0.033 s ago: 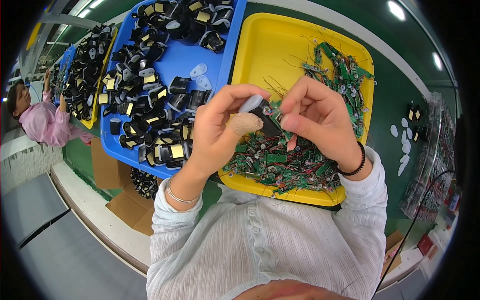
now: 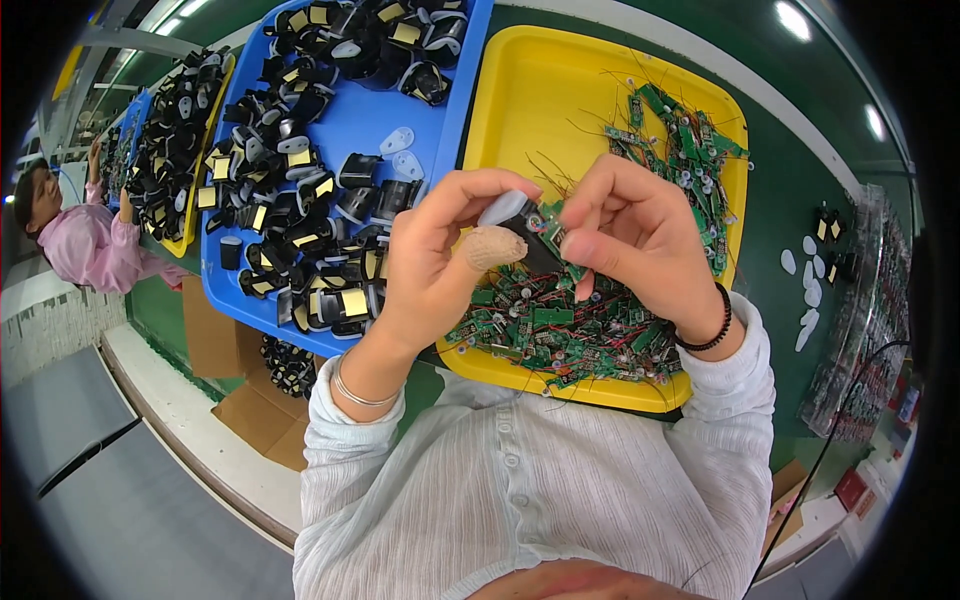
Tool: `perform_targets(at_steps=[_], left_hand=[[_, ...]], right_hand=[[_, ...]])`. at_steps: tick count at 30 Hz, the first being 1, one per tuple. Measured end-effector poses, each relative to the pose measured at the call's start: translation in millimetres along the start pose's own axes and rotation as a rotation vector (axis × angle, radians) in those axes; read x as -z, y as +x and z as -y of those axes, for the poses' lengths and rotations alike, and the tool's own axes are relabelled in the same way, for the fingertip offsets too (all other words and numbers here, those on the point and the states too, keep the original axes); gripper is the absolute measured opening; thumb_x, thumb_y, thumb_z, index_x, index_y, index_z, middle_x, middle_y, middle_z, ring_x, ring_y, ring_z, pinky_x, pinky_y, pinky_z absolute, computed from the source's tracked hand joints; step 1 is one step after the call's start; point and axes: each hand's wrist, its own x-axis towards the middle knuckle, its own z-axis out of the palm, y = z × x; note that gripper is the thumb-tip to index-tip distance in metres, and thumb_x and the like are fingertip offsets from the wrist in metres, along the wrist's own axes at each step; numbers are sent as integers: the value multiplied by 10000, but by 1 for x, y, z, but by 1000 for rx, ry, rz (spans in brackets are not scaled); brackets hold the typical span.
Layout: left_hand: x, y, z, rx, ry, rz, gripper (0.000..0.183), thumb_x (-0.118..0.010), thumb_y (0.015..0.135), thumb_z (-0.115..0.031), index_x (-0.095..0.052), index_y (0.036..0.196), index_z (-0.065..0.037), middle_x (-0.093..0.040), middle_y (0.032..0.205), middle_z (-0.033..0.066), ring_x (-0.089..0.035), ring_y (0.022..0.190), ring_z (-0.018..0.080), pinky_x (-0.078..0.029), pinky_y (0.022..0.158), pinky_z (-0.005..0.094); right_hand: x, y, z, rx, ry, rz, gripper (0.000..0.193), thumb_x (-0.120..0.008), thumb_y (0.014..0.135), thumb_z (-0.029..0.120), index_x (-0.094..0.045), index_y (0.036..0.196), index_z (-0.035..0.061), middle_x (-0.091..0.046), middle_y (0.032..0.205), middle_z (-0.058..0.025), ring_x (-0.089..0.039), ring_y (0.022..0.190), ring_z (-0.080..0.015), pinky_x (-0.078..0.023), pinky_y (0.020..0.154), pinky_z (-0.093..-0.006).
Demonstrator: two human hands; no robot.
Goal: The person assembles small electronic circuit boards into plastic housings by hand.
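Note:
Above the yellow tray [image 2: 525, 110], my left hand [image 2: 425, 260] grips a small black plastic housing [image 2: 541, 254] with a pale translucent oval end. A tan covering wraps the tip of its thumb. My right hand [image 2: 640, 245] pinches a green circuit board [image 2: 552, 214] between thumb and fingers, against the housing's open side. Thin coloured wires show between the board and the housing; how far the board sits inside is hidden by the fingers. Beneath both hands lies a heap of green circuit boards [image 2: 560, 335] with wires, and more of them line the tray's right side.
At left, a blue tray [image 2: 345, 115] holds many black housings [image 2: 300, 95], some with cream pads. Pale oval pieces [image 2: 811, 290] and a clear plastic stack [image 2: 860, 320] are at right. An open cardboard box [image 2: 245, 410] stands lower left. A person in pink [image 2: 95, 235] works far left.

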Motion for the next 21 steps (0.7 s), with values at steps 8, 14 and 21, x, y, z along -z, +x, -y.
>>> perform_targets(at_steps=[8, 14, 21], left_hand=[[-1, -1, 2, -29, 69, -17, 250, -571, 779, -59, -535, 1005, 39, -609, 918, 101, -589, 822, 143, -458, 742, 245], [2, 0, 5, -67, 270, -1, 268, -605, 776, -125, -561, 999, 17, -620, 937, 94, -594, 809, 156, -464, 718, 263], [-4, 10, 2, 149, -132, -29, 376, -539, 831, -97, -492, 1193, -8, -515, 1183, 110, -567, 849, 138, -453, 725, 238]], right_hand=[[2, -1, 3, -51, -84, 16, 133, -630, 787, 89, -537, 822, 1, -555, 682, -15, -520, 598, -44, -459, 491, -172], [3, 0, 7, -231, -148, 44, 117, -608, 794, 65, -514, 833, 6, -515, 710, -12, -495, 612, -48, -468, 506, -182], [-9, -3, -7, 320, -961, -234, 150, -645, 739, 113, -527, 767, 23, -542, 671, -62, -548, 547, -188, -434, 484, -285]])
